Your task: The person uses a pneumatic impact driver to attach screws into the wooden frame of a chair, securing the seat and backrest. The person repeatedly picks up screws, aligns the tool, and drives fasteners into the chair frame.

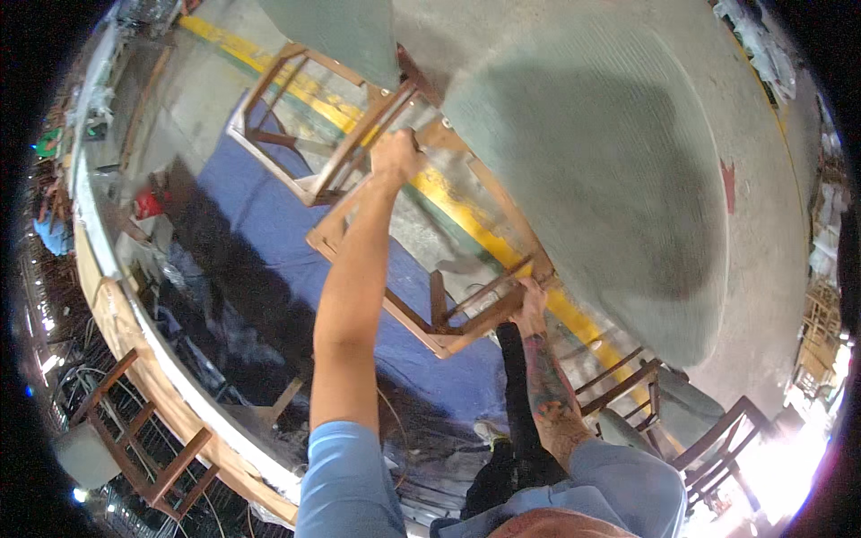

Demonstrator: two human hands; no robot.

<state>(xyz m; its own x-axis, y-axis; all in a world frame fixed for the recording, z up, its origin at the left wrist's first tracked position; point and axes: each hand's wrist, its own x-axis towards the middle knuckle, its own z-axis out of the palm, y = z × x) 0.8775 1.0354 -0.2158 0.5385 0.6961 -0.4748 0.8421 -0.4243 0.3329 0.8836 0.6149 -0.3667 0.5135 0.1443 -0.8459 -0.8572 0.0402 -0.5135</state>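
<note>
A wooden chair [507, 204] with a brown frame and a broad grey-green upholstered part [601, 179] is tipped over in front of me. My left hand [397, 158] is closed around its frame at the far end, close to a second chair. At the near corner, my right hand [531, 305] grips the same frame; some of its fingers are hidden by the wood. The second wooden chair [312, 193], also with a grey-green part [345, 36], lies at the upper left, its frame beside my left hand.
Beneath the chairs is a blue mat [224, 170] on a concrete floor with a yellow line [475, 224]. A long pale curved edge [179, 377] runs down the left. More chairs stand at the lower left [148, 439] and lower right [717, 439].
</note>
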